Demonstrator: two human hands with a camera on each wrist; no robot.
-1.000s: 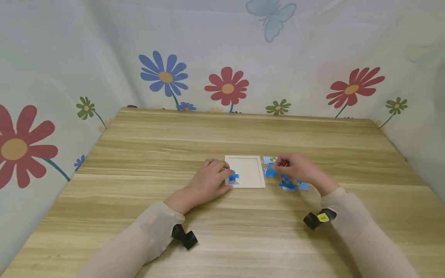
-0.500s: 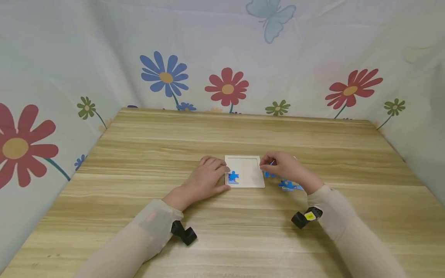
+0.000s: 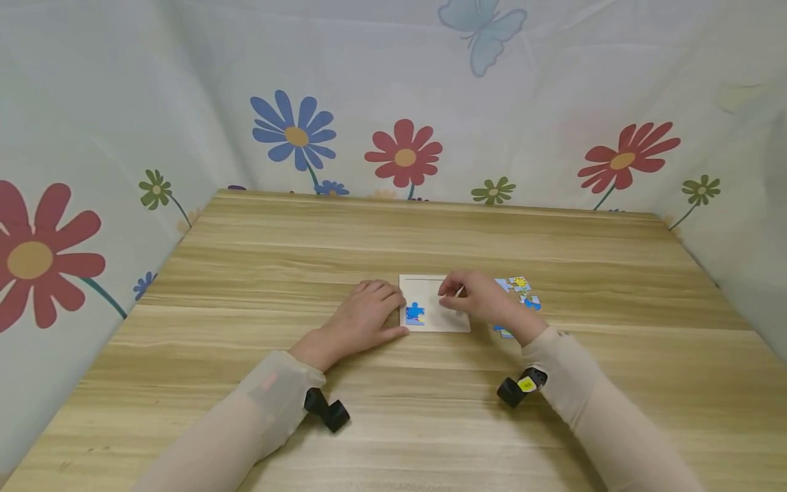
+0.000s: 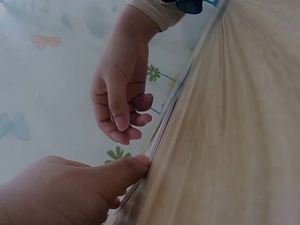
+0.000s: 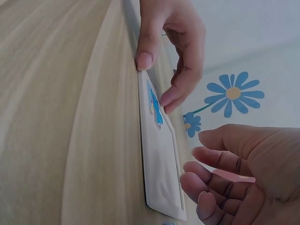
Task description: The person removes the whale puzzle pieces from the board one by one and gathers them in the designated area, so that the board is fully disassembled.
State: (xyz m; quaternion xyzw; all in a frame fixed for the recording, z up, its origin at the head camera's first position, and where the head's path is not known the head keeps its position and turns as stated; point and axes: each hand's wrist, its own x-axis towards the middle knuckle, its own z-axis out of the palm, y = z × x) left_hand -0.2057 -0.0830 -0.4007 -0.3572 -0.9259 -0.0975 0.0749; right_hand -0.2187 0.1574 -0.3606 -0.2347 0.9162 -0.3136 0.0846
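A square, pale puzzle tray (image 3: 433, 322) lies flat on the table. Joined blue puzzle pieces (image 3: 415, 314) sit in its near left corner. My left hand (image 3: 359, 316) holds the tray at that corner, its thumb (image 5: 145, 61) at the near edge and its index finger on the left rim. Over the tray's right part hovers my right hand (image 3: 479, 297), its fingers loosely curled. In the right wrist view a gap shows between the right thumb (image 5: 220, 139) and the fingers, with nothing seen in it. The right hand hides part of the tray in the head view.
Several loose puzzle pieces (image 3: 519, 283) lie on the wooden table (image 3: 393, 424) right of the tray, some behind the right hand and wrist. A flower-printed cloth (image 3: 344, 61) stands behind the table and along its sides.
My right hand has moved left from the loose pieces to over the tray, uncovering pieces at the right. My left hand has stayed at the tray's corner, its fingers drawn slightly back from the pieces.
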